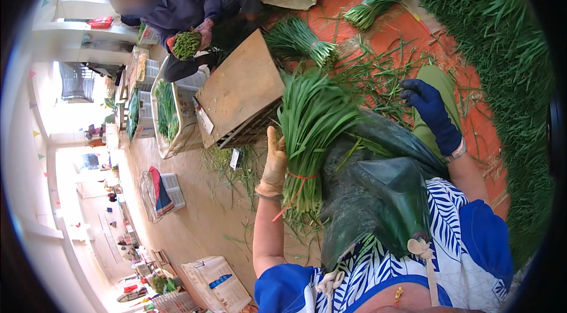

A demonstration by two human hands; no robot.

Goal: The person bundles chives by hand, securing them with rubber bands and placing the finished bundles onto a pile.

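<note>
My left hand (pixel 274 162), in a tan glove, grips the side of a bundle of long flat green leaves, like garlic chives (pixel 313 118). A red tie (pixel 302 177) circles its paler stems, with a loose end hanging down. The leafy end fans out away from me, and the bundle rests against the dark green plastic apron (pixel 378 195) over my lap. My right hand (pixel 434 109), in a dark blue glove, is raised over my right knee, apart from the bundle. Its fingers are loosely bent and apart, with nothing visible in them.
A brown board on a crate (pixel 242 88) stands ahead of me. Tied bundles (pixel 304 41) and loose leaves lie on the orange floor sheet (pixel 472 94). A large heap of greens (pixel 502 47) fills the right. At far left a co-worker (pixel 177 0) holds a green bundle (pixel 186 45).
</note>
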